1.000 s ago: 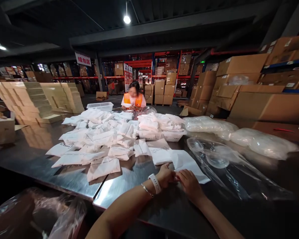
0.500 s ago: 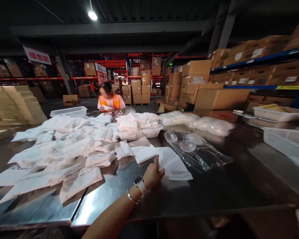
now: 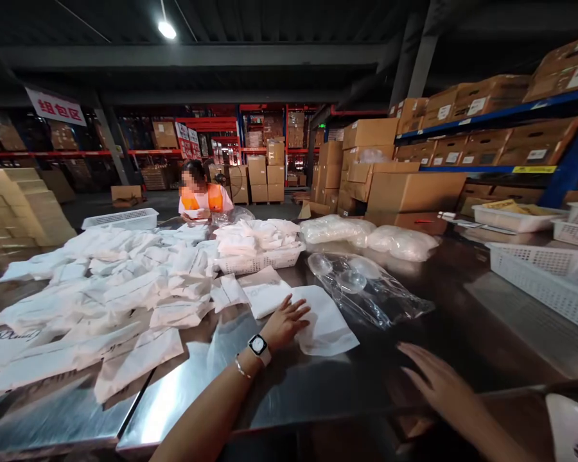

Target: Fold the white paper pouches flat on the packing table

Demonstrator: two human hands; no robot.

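My left hand [image 3: 285, 322], with a watch and a bracelet on its wrist, lies flat with spread fingers on a white paper bag [image 3: 325, 327] on the steel table [image 3: 289, 385]. My right hand [image 3: 438, 382] hovers open and blurred above the table's front right, holding nothing. A clear plastic bag [image 3: 366, 292] with round transparent pieces lies just right of the white bag. A big heap of white bags [image 3: 120, 282] covers the table to the left.
A white basket [image 3: 262, 260] full of bags stands mid-table, with clear filled bags [image 3: 366, 234] behind. White crates [image 3: 539, 276] sit at the right. A person in an orange vest [image 3: 200, 199] works at the far end. Cardboard boxes [image 3: 414, 189] fill the shelves.
The view turned right. My right hand left the white bag, went out of view, and now is back, open over the table's right. My left hand flattened onto the bag.
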